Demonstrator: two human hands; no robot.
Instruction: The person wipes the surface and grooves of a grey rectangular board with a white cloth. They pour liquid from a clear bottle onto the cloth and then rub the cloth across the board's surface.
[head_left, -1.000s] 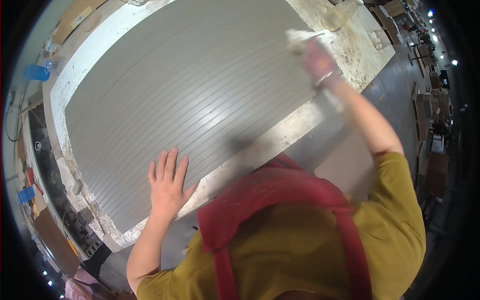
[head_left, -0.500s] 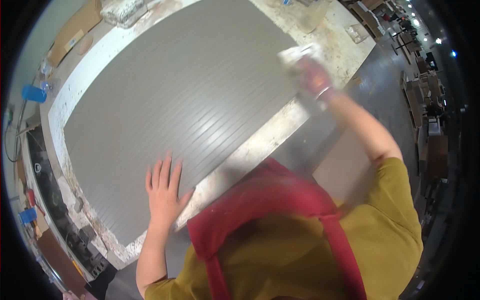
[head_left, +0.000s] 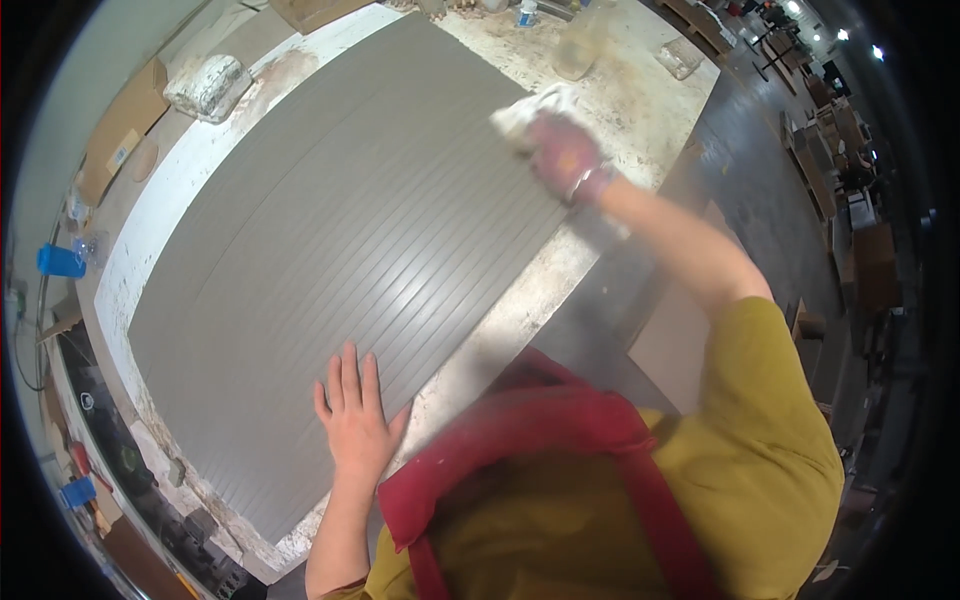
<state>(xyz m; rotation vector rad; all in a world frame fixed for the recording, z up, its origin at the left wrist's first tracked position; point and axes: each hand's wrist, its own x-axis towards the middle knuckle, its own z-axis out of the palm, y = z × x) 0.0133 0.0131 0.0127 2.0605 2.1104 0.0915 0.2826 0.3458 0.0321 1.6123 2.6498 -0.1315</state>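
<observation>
A large grey panel (head_left: 300, 240) with fine parallel grooves lies flat on a stained white worktable (head_left: 640, 120). My bare left hand (head_left: 360, 430) rests on the panel near its front edge, fingers stretched and a little apart, holding nothing. In a dark red work glove, my right hand (head_left: 570, 160) grips a crumpled white cloth (head_left: 528, 112) at the panel's right end. The cloth is against the panel's surface, and the gloved fingers are partly hidden behind the hand. Both are slightly blurred.
A whitish wrapped block (head_left: 208, 88) sits beyond the panel at far left, near cardboard (head_left: 122, 140). At the back right stand a cloudy plastic container (head_left: 583, 45) and a small clear box (head_left: 680, 60). A blue cup (head_left: 60, 262) is at the left edge. A flat board (head_left: 672, 335) is below the table's right side.
My right hand has moved with the cloth farther in over the panel's right end. My left hand stays flat on the panel. The whole view has shifted.
</observation>
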